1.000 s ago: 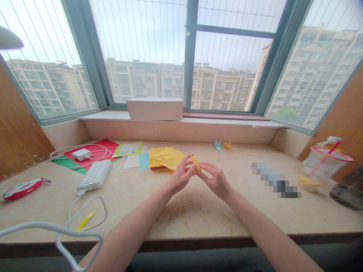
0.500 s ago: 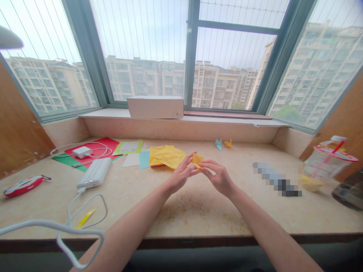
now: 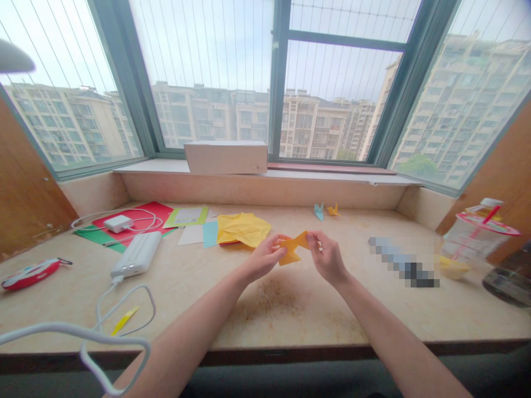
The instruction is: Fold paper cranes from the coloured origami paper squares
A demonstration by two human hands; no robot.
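A small folded piece of yellow origami paper [image 3: 291, 252] is stretched between my two hands above the stone ledge. My left hand [image 3: 265, 257] pinches its left side, thumb on top. My right hand [image 3: 326, 255] pinches a pointed corner at its upper right. The paper shows several pointed flaps, one of them hanging low. Behind my left hand lies a creased yellow sheet [image 3: 244, 229] on a small pile of paper. Two finished paper cranes, one light blue [image 3: 318, 211] and one orange-yellow [image 3: 333, 210], stand farther back.
On the left lie a white power bank [image 3: 136, 254] with cables, a white charger [image 3: 118, 223], red paper [image 3: 143, 213] and a red-and-white pouch [image 3: 36, 274]. A plastic cup [image 3: 473, 243] with a straw and a pixelated object [image 3: 404, 262] are at right. A white box [image 3: 226, 157] sits on the sill.
My right hand has moved slightly right and turned, now gripping a corner of the paper. The folded paper has opened out sideways between my hands, and its pointed flaps show.
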